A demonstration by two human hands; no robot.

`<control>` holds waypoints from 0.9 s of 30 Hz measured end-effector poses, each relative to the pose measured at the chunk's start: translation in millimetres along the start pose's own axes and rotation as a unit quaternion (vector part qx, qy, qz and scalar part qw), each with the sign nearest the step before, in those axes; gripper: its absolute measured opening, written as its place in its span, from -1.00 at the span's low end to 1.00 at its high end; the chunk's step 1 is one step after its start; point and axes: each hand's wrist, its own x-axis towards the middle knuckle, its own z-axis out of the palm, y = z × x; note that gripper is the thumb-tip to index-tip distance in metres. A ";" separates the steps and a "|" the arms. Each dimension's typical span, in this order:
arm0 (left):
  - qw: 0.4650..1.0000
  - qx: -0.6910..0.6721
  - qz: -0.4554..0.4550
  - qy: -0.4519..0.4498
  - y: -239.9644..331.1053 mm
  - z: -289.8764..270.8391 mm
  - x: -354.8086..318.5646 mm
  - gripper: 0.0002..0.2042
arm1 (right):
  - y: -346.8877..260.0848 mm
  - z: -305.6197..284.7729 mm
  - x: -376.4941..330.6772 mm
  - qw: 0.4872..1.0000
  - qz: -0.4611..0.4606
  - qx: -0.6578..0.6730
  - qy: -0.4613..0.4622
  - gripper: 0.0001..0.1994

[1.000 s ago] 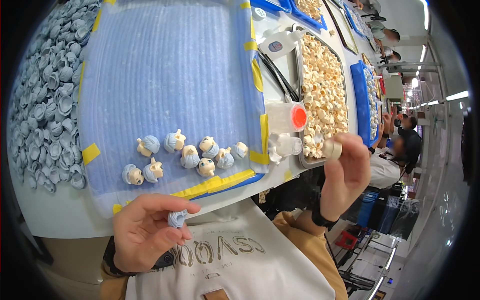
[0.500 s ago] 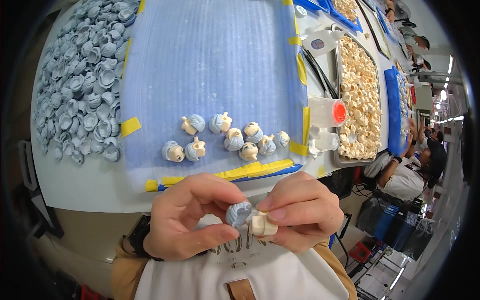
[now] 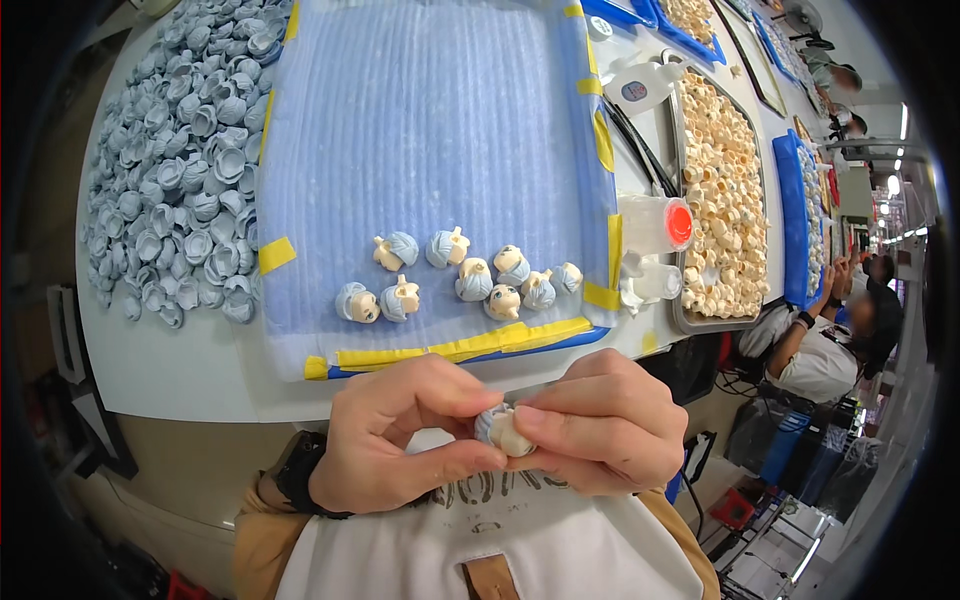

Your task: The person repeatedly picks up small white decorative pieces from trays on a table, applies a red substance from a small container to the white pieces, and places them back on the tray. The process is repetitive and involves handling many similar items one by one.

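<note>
Snugly, both hands, pinched nearly closed, hold a blue shell and cream head between them.

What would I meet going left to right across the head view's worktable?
Heap of hollow pale-blue shells, large blue rectangular lined tray, clear red-ended plastic container, silver metal tray of cream pieces, blue plastic bin.

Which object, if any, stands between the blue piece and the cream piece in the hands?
Nothing visible: the blue piece in the left hand meets the cream piece in the right hand; both are partly covered.
</note>
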 end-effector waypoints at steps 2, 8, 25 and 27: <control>1.000 -0.003 0.006 0.029 2.1 6.9 1.3 -0.69 | 0.6 1.4 -1.2 1.000 -0.008 0.000 0.021 -0.73; 0.993 0.055 0.103 0.002 -3.4 0.1 2.8 -0.71 | 0.0 5.2 -3.1 0.999 -0.007 0.007 0.043 -0.68; 0.994 0.082 0.054 0.038 -5.5 2.9 -0.4 -0.70 | 2.9 -21.3 -4.7 0.996 0.061 0.058 -0.007 -0.67; 0.993 0.012 -0.002 0.115 -2.2 12.7 -4.1 -0.71 | 9.4 -44.1 -0.2 0.998 0.033 -0.049 -0.002 -0.70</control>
